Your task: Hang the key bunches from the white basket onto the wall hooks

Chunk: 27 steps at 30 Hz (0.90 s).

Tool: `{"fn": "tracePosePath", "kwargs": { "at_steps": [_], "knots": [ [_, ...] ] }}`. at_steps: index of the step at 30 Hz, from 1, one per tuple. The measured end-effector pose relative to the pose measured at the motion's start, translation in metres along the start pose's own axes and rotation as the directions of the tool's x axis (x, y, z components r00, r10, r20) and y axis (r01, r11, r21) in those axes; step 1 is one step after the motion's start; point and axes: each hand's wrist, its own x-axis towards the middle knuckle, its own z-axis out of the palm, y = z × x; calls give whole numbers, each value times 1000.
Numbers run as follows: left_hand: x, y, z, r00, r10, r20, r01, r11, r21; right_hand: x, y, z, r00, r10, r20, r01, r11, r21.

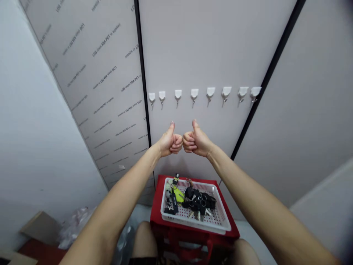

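Up above the red stand (157,200), both arms reach out straight in front of a gray wall panel (212,44). The left hand (173,141) and the right hand (195,141) are shut in fists with the thumbs up, and they hold nothing. The two fists are just beside each other, knuckles facing in. Higher up, a row of eight small white hooks (194,94) sits on the panel, above the fists. Lower down, a white plastic basket (193,223) sits on top of the stand, near its front edge. Inside the basket is a heap of black keys (197,200), with a yellow-green tag (179,195) at the left.

The key rings look mixed up, so pulling one could drag others along. A bump from a knee (143,237) could tip the basket off the edge. The hook tips are thin, so a ring could slip off and fall.
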Motion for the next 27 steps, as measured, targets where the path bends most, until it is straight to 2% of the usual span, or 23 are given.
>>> {"fn": "tracePosePath", "kwargs": {
  "at_steps": [2,3,5,6,7,9,10,11,12,13,15,16,18,19,21,23,27],
  "knots": [
    [4,-23,-3,987,-3,-159,18,996,92,3,18,-3,995,16,-100,-21,999,-49],
    [6,-39,-4,963,-1,-268,51,982,180,4,31,-5,986,27,-167,-42,995,-87],
    [7,-77,-6,875,28,-483,199,889,412,4,63,-9,947,63,-316,-120,979,-162],
    [6,-98,-6,830,47,-556,314,784,535,3,80,-11,920,81,-384,-165,968,-190],
    [5,-118,-5,804,67,-591,405,666,627,3,97,-13,893,94,-439,-203,956,-210],
    [3,-151,-3,802,126,-583,476,454,753,1,128,-19,857,89,-507,-253,931,-264],
    [2,-163,-2,808,165,-565,476,382,792,0,140,-22,850,72,-522,-268,912,-309],
    [2,-172,-2,807,204,-554,470,347,812,-1,150,-25,849,51,-526,-280,888,-365],
    [2,-177,-2,793,241,-560,465,354,811,-2,158,-28,851,33,-523,-292,859,-421],
    [2,-181,-3,769,264,-582,458,409,790,-3,164,-30,854,20,-519,-305,829,-469],
    [3,-182,-7,711,247,-658,397,632,666,-3,168,-31,853,8,-522,-322,794,-515],
    [3,-180,-9,696,210,-687,326,760,562,-3,168,-31,847,13,-532,-330,798,-505],
    [-1,-177,-12,709,126,-694,126,945,301,-2,165,-26,843,34,-537,-311,845,-435],
    [-3,-174,-12,728,98,-679,24,986,168,-1,162,-22,854,31,-520,-272,877,-395],
    [-11,-168,-10,763,75,-642,-135,990,-45,1,154,-13,886,-19,-463,-149,935,-323],
    [-18,-158,-6,783,89,-615,-240,956,-168,3,144,-4,900,-106,-423,-21,959,-283],
    [-26,-125,1,794,144,-591,-362,893,-268,10,117,9,871,-279,-404,145,932,-332]
  ]
}}
